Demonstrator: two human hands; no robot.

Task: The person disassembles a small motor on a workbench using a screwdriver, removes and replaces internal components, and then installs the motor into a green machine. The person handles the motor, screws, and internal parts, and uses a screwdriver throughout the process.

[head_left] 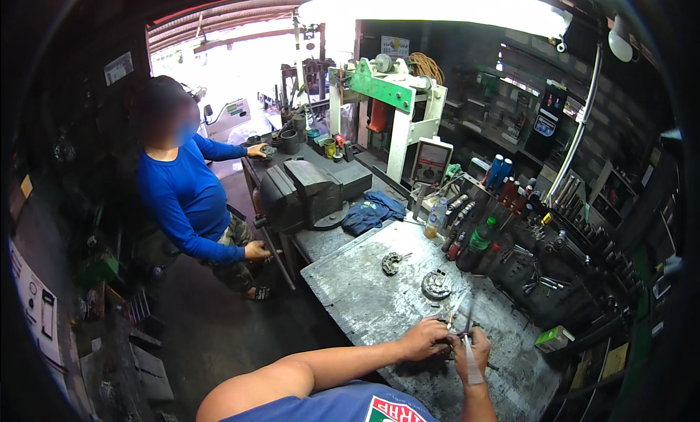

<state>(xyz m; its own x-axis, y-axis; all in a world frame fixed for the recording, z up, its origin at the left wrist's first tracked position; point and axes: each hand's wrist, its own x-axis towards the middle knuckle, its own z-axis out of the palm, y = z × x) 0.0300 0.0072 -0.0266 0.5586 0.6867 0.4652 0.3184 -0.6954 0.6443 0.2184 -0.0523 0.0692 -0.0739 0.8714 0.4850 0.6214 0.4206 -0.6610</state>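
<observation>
My left hand (426, 340) and my right hand (472, 349) meet over the worktop's near end. The left fingers curl round a small dark part (446, 345), whose detail is partly hidden. My right hand is closed on a slim dark tool (468, 316) pointing away from me; a whitish strip crosses this hand and wrist. Beyond them a round metal component (436, 285) and a smaller metal assembly (391, 264) rest on the scuffed metal worktop (343, 276).
A co-worker (186, 196) in blue stands left beside a large vise (292, 192), one hand at its bar. A blue cloth (370, 214), bottles (481, 239), a green-and-white press frame (383, 83) and tools on the right wall (543, 283) surround the bench.
</observation>
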